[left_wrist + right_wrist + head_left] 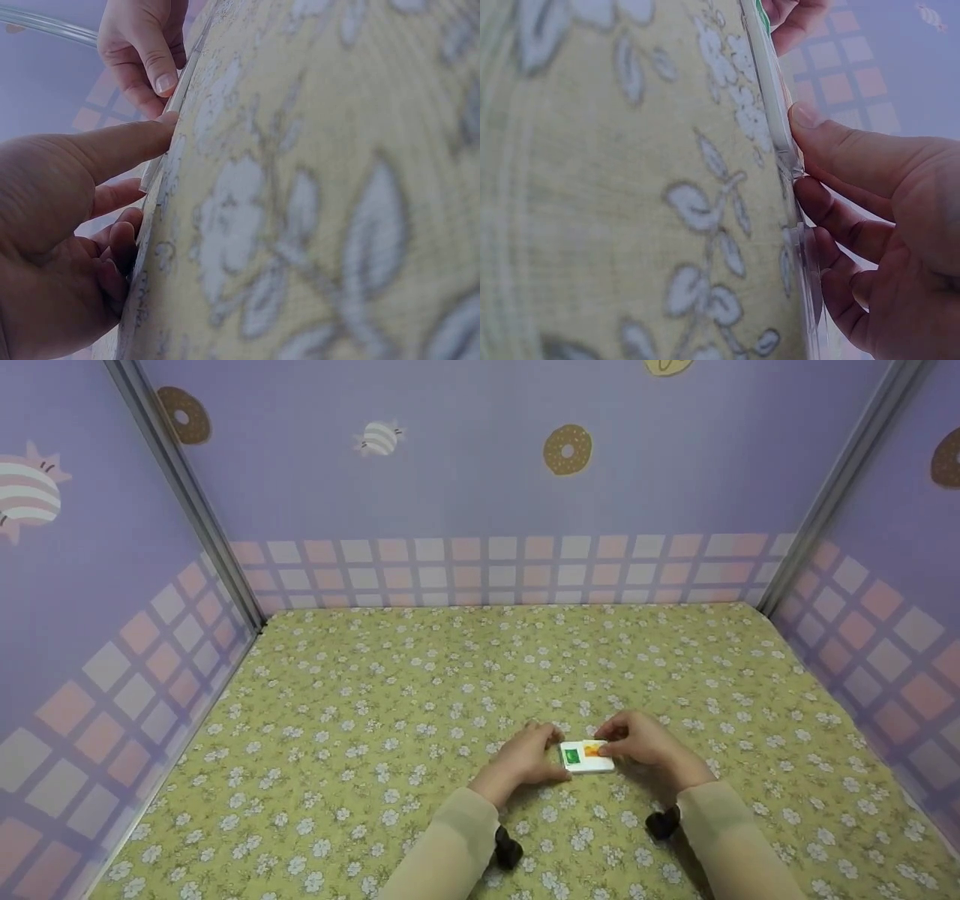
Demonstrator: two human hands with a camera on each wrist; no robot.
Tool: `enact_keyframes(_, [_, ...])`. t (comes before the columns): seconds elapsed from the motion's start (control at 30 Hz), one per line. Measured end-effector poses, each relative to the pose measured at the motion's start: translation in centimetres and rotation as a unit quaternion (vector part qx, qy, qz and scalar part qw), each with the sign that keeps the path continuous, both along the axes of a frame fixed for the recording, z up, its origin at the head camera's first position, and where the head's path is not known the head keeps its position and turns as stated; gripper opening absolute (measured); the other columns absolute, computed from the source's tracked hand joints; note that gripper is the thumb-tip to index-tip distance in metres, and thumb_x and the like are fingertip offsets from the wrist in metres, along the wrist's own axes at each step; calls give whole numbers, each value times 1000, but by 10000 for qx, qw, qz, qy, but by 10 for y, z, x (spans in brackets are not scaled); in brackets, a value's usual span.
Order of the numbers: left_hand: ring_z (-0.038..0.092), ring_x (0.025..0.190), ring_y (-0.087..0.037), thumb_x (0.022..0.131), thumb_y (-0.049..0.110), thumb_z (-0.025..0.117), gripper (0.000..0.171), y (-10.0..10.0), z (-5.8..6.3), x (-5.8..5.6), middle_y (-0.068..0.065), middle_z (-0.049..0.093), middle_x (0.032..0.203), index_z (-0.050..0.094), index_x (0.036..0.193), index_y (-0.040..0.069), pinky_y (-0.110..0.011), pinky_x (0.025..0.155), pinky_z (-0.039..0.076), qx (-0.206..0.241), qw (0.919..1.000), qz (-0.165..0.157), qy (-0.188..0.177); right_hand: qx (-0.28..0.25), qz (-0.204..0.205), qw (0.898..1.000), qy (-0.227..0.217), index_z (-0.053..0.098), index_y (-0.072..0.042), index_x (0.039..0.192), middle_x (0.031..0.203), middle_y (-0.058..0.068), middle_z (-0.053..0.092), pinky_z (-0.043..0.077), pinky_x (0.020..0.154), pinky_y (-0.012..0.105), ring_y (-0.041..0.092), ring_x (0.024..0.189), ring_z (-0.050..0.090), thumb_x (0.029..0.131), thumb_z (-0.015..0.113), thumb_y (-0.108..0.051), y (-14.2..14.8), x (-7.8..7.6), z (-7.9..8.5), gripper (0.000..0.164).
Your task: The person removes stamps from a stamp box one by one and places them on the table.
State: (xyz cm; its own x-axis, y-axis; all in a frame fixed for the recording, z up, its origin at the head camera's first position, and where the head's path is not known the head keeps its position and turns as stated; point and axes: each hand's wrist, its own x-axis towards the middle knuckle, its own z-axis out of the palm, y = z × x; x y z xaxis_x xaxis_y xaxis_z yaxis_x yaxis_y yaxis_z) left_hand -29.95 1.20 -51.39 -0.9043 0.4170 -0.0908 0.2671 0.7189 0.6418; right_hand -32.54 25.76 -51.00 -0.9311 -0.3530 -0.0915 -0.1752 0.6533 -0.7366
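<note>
A small flat white rectangular piece (600, 768) lies on the flowered cloth, with a green square picture (573, 756) at its left. An orange-pictured card (591, 745) overlaps its right part and juts slightly past the far edge. My left hand (529, 754) grips the white piece at its left end, thumb at the near edge and fingers at the far side. With thumb and fingertips, my right hand (645, 744) pinches the orange card at its right side. The right wrist view shows the white piece's edge (769, 82) side-on, beside the right thumb.
A yellow-green flowered cloth (375, 697) covers the table. Purple walls with a checkered band (465, 574) enclose it at the back and both sides, joined by grey corner posts (187, 495). Black wrist devices (508, 849) sit at both cuffs.
</note>
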Motion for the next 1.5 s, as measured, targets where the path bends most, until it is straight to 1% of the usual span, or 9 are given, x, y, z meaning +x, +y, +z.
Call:
enact_keyframes(0.1, [61, 112, -25, 80, 36, 89, 62, 0, 0, 0, -8, 61, 125, 61, 131, 16, -43, 97, 52, 5, 10000, 13, -14, 13, -34, 10000, -5, 77, -3, 105, 103, 14, 72, 54, 76, 29, 16, 86, 66, 90, 79, -12, 0, 0, 0, 18])
enact_keyframes(0.3, [60, 112, -24, 79, 36, 89, 63, 1, 0, 1, -7, 60, 124, 61, 132, 16, -45, 99, 51, 46, 9999, 47, -100, -16, 35, 10000, 45, 76, -2, 104, 98, 12, 73, 52, 72, 30, 14, 81, 64, 90, 79, -11, 1, -1, -2, 17])
enact_keyframes(0.6, [60, 108, -23, 80, 37, 89, 62, 0, 1, 0, -7, 59, 122, 61, 131, 15, -43, 96, 51, 6, 10000, -41, 8, -88, -34, 10000, 28, 76, -1, 104, 98, 13, 72, 51, 71, 29, 15, 81, 63, 91, 77, -9, 0, -1, -4, 15])
enact_keyframes(0.83, [59, 105, -22, 80, 37, 89, 60, 0, 0, 0, -7, 60, 119, 61, 129, 15, -41, 92, 52, 4, 10000, -59, 30, -86, -247, 9997, -35, 76, -3, 103, 98, 13, 72, 51, 70, 27, 15, 82, 63, 95, 72, -8, 0, -3, -4, 11])
enact_keyframes(1.0, [60, 106, -22, 80, 38, 89, 61, 0, 0, 0, -7, 61, 119, 61, 130, 15, -41, 92, 52, -12, 10000, -53, 25, -88, -241, 9997, 22, 77, -3, 102, 98, 13, 73, 50, 71, 29, 15, 82, 62, 97, 69, -7, 1, -5, -5, 10])
enact_keyframes(1.17, [60, 105, -21, 79, 37, 89, 60, 0, 2, 1, -5, 61, 118, 62, 128, 17, -41, 91, 52, 8, 10000, 26, -13, -33, -259, 9996, 54, 77, -4, 100, 97, 11, 73, 51, 74, 32, 16, 83, 62, 98, 68, -10, 1, -3, -2, 11])
enact_keyframes(1.3, [60, 104, -20, 78, 35, 90, 59, 1, 2, 2, -4, 61, 117, 62, 127, 19, -42, 91, 51, 43, 9999, 131, -72, 36, -314, 9995, 3, 76, -5, 100, 96, 9, 73, 51, 76, 32, 16, 84, 63, 99, 67, -12, 2, -2, 2, 12])
enact_keyframes(1.43, [59, 103, -19, 78, 35, 90, 61, 1, 2, 1, -4, 60, 117, 62, 129, 18, -41, 91, 51, 21, 9999, 108, -51, 17, -364, 9993, -95, 76, -4, 101, 97, 10, 73, 50, 75, 31, 16, 84, 62, 100, 65, -12, 4, -4, 5, 13])
enact_keyframes(1.5, [58, 102, -19, 78, 35, 90, 61, 1, 2, 1, -4, 60, 117, 62, 129, 17, -40, 90, 51, 24, 9999, 97, -47, 46, -375, 9993, -71, 76, -3, 101, 98, 11, 74, 49, 74, 30, 16, 84, 62, 100, 65, -12, 5, -5, 7, 14])
